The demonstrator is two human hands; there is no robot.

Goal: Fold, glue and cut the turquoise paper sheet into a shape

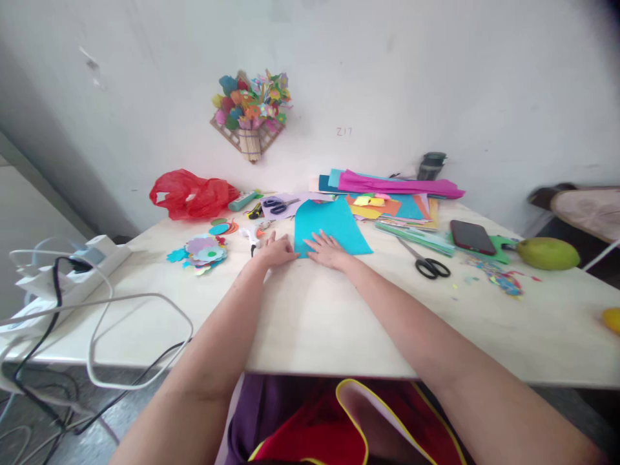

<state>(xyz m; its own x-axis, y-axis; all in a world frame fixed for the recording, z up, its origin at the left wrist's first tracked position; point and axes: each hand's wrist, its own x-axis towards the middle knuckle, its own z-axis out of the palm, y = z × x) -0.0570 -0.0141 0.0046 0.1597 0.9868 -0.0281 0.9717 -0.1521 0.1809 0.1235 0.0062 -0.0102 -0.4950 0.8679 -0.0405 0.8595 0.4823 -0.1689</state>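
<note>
A bright blue sheet of paper or felt (pixel 329 223) lies on the table in front of me, its far left corner curling up. My right hand (pixel 329 252) rests flat on the near edge of the sheet with its fingers spread. At the near left corner is my left hand (pixel 278 250), its fingers bent but apart and one fingertip touching the corner. Behind the sheet, dark-handled scissors (pixel 278 206) lie on a lilac sheet (pixel 295 201). Another pair of scissors (pixel 431 268) with black handles is to the right.
Paper flowers (pixel 206 252) and a red plastic bag (pixel 191 194) are at left, beside a white power strip (pixel 92 271) with cables. Coloured sheets (pixel 397 184) are stacked at the back. A phone (pixel 472 237), a green mango-like fruit (pixel 547 253) and paper scraps (pixel 504 279) lie right.
</note>
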